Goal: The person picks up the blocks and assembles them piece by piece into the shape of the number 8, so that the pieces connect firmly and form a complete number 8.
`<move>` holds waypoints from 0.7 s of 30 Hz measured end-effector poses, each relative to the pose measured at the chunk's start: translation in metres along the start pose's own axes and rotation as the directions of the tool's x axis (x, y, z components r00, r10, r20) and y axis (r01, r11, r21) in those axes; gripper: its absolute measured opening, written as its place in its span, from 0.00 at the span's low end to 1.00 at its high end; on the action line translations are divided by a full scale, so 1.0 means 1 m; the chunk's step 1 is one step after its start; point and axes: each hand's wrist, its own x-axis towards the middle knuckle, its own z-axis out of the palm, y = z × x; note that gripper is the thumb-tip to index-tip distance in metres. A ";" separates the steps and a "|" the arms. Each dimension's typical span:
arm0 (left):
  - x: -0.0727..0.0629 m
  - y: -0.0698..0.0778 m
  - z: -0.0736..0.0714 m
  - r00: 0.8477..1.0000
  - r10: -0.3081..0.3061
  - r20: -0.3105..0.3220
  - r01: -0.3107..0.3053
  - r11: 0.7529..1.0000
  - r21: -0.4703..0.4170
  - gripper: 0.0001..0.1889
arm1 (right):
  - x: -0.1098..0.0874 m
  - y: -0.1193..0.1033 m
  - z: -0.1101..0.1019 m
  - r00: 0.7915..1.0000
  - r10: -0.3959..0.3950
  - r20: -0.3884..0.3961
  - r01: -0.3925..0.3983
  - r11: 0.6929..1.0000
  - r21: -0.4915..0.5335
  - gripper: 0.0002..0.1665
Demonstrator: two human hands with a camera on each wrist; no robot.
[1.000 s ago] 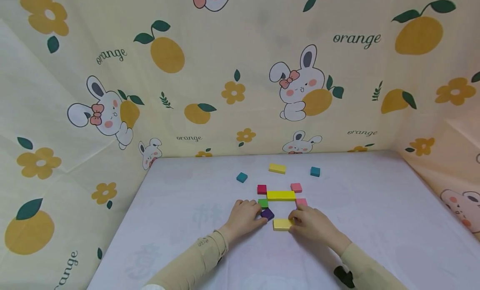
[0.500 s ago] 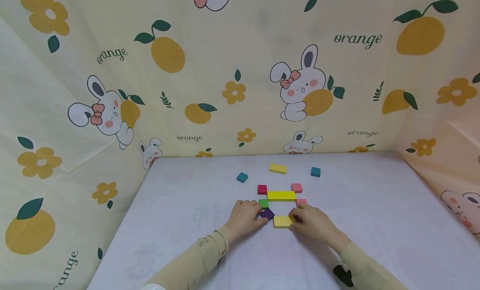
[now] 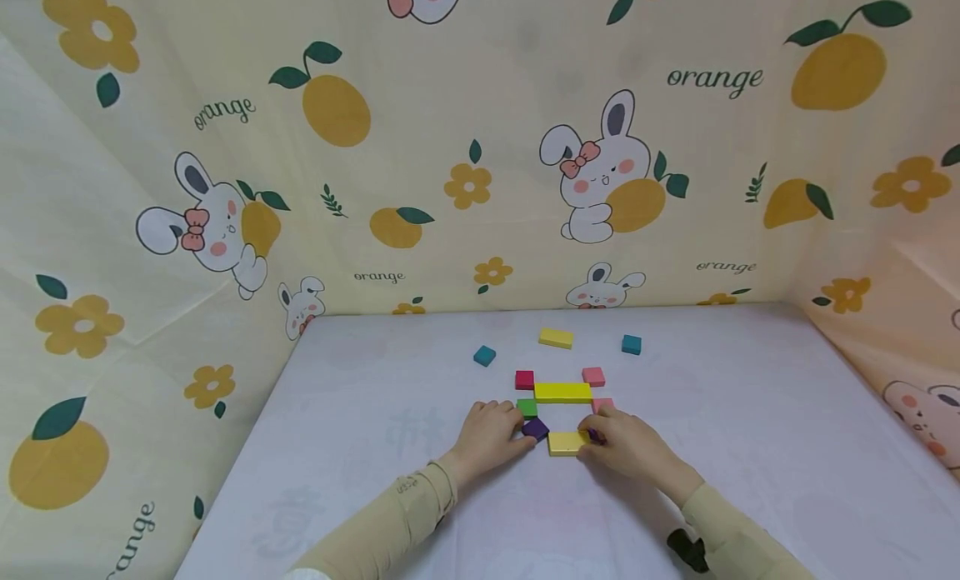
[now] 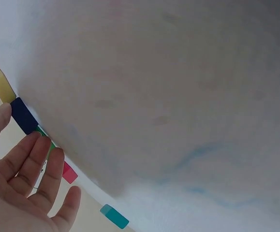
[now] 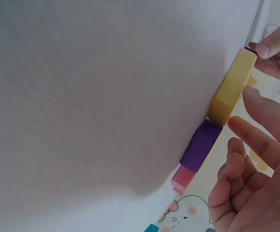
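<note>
My left hand (image 3: pixel 489 437) pinches a dark purple block (image 3: pixel 536 429) between thumb and fingertip on the table. Beside it lies a pale yellow oblong block (image 3: pixel 564 444), whose left end meets or nearly meets the purple one. The right hand (image 3: pixel 626 447) pinches this yellow block near its right end, thumb and index finger on it in the right wrist view. A second purple block (image 5: pixel 201 146) adjoins that end, mostly hidden by the right hand in the head view. A green block (image 3: pixel 527 407) sits just behind the left purple block, and a pink block (image 3: pixel 602 405) behind the right one.
A bright yellow long block (image 3: pixel 562 392) lies farther back, between a red block (image 3: pixel 524 380) and another pink block (image 3: pixel 593 377). Behind these are a teal block (image 3: pixel 484 356), a yellow block (image 3: pixel 556 338) and a second teal block (image 3: pixel 632 344). A printed cloth backdrop (image 3: pixel 450 88) surrounds the table.
The pale yellow block has slid slightly away from me under the right hand, its near edge now farther back. More of the right purple block shows. The left hand has stayed in place.
</note>
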 end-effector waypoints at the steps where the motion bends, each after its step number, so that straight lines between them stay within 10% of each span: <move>1: 0.000 0.000 0.000 1.000 -0.001 0.002 0.001 1.000 0.001 0.17 | 0.001 0.000 -0.001 1.000 0.007 0.004 -0.007 1.000 0.003 0.16; 21: 0.001 0.000 -0.001 1.000 -0.009 0.016 0.010 1.000 -0.026 0.17 | 0.058 0.072 -0.065 0.988 0.093 -0.120 -0.077 0.988 0.132 0.23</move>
